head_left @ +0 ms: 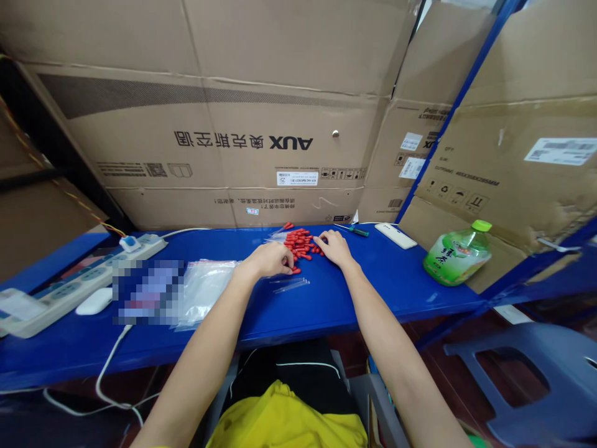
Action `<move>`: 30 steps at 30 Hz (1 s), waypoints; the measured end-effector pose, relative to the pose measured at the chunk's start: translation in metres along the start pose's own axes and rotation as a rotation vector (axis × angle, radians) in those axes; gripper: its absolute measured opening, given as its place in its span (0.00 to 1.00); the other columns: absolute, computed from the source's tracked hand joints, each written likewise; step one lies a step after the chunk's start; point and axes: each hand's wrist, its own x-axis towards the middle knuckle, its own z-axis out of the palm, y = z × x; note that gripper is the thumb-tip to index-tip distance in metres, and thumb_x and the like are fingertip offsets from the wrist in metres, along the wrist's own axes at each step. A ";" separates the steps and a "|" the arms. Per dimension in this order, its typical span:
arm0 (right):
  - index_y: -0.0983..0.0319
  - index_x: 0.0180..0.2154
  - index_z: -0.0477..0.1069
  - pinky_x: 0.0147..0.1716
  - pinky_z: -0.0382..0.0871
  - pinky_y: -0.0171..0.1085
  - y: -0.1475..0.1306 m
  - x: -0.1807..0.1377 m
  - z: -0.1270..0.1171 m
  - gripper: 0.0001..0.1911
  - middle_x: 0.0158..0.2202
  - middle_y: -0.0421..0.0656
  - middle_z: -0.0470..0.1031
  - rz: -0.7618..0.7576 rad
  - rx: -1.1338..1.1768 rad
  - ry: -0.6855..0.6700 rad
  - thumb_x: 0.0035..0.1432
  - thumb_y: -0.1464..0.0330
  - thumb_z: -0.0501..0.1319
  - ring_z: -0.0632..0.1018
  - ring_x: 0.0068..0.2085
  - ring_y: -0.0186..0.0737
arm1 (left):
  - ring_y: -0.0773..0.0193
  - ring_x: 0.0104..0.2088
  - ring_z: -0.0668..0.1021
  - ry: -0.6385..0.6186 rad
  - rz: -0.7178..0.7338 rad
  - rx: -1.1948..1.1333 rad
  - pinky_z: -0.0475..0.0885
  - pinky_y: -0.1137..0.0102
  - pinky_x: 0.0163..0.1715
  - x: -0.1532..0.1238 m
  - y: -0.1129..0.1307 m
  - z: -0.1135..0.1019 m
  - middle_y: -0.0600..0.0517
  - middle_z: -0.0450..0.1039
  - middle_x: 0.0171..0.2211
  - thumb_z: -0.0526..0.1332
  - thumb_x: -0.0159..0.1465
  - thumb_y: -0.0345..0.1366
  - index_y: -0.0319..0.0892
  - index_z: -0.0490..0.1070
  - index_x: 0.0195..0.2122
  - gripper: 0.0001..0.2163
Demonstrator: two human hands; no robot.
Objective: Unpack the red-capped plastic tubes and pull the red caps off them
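Observation:
A heap of small red rubber dropper bulbs (301, 239) lies on the blue tabletop (336, 298). My left hand (271, 258) is at the heap's left side, fingers curled and closed; a red bulb (296, 270) shows at its fingertips. My right hand (334, 247) rests at the heap's right edge, fingers loosely bent and apart, with nothing visible in it. Thin clear tubes (291, 285) lie in front of the heap. More clear tubes (276, 237) stick out behind my left hand.
Clear plastic bags (209, 283), a blurred-out phone (149, 292), a white case (94, 301) and a power strip (93, 280) lie left. On the right are a screwdriver (357, 231), a white flat object (395, 236) and a green tea bottle (459, 254). Cardboard (233, 112) walls the back.

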 end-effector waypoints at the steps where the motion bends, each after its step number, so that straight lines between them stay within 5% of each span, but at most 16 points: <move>1: 0.58 0.37 0.76 0.44 0.63 0.41 0.001 0.000 0.000 0.18 0.42 0.46 0.78 -0.008 0.003 0.013 0.71 0.53 0.56 0.73 0.48 0.47 | 0.64 0.32 0.79 0.005 -0.008 0.019 0.61 0.71 0.28 0.000 0.002 0.000 0.56 0.81 0.33 0.72 0.56 0.39 0.51 0.83 0.33 0.05; 19: 0.57 0.36 0.76 0.46 0.63 0.37 0.001 0.005 0.001 0.13 0.39 0.43 0.81 -0.066 0.077 0.035 0.69 0.67 0.53 0.76 0.45 0.43 | 0.57 0.37 0.82 -0.015 -0.053 0.188 0.67 0.69 0.32 0.000 0.020 0.004 0.52 0.83 0.37 0.69 0.55 0.38 0.50 0.84 0.35 0.07; 30: 0.58 0.35 0.77 0.33 0.60 0.34 -0.006 0.002 -0.004 0.15 0.29 0.41 0.79 -0.008 0.172 0.034 0.66 0.66 0.53 0.76 0.31 0.40 | 0.59 0.33 0.80 0.050 -0.022 0.125 0.65 0.69 0.30 0.000 0.020 0.007 0.52 0.82 0.32 0.68 0.54 0.35 0.47 0.83 0.31 0.05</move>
